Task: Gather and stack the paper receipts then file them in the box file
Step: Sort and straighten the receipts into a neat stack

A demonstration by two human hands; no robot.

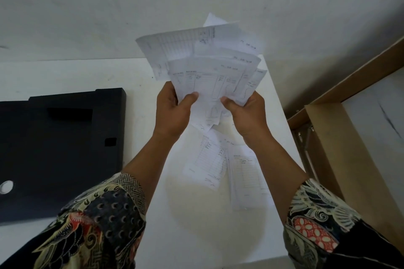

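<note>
I see the white table (196, 236), the black box file (61, 148) lying left. Both hands, left hand (172, 113) and right hand (244, 116), pinch fanned receipts (207, 67) aloft; mid-gathering. Next, I judge, collecting two loose receipts (227, 170) below.

I hold a fanned bundle of receipts (209, 65) up above the white table (196, 236), my left hand (173, 111) gripping its lower left edge and my right hand (246, 113) pinching its lower right edge, thumbs on the front sheets. Two more loose receipts (227, 168) lie flat on the table below my wrists, overlapping. The black box file (59, 148) lies flat to my left. A brown wooden frame (323, 148) stands on my right.
</note>
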